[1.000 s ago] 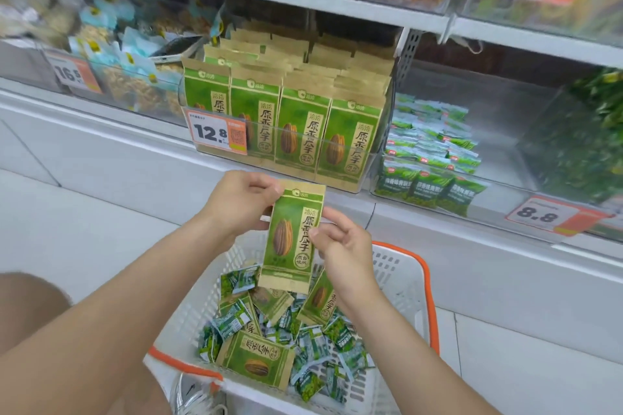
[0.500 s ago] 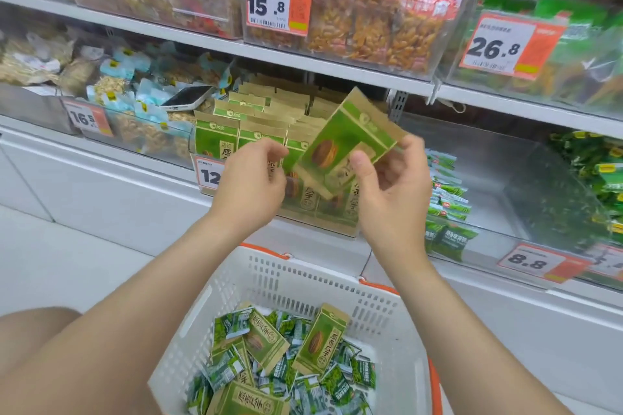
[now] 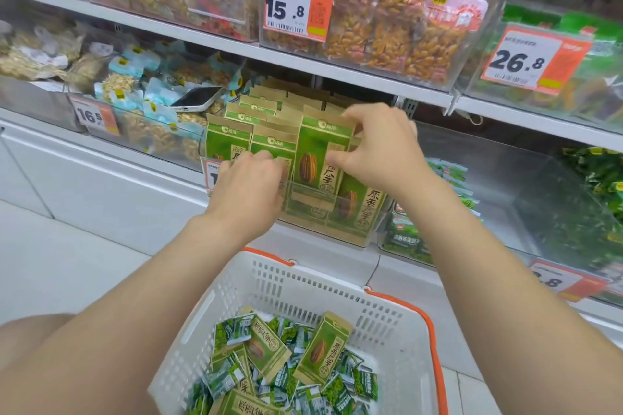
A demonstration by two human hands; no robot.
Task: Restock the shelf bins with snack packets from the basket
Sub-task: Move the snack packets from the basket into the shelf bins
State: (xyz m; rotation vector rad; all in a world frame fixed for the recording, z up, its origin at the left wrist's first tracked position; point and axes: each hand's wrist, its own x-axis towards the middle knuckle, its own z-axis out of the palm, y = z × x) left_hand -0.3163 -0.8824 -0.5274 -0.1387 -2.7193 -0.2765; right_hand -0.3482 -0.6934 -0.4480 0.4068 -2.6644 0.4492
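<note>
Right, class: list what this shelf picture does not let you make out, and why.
Head view:
- Seed bin's price tag: left hand covers all but a 1.
- Its hold on the front packets: hidden by the hand's back.
- Basket: near end cut by the bottom edge.
- Small print on the 15.8 tag: too small.

shop | price tags (image 3: 296, 10) | snack-filled shelf bins (image 3: 387, 10) | basket (image 3: 323, 283)
</note>
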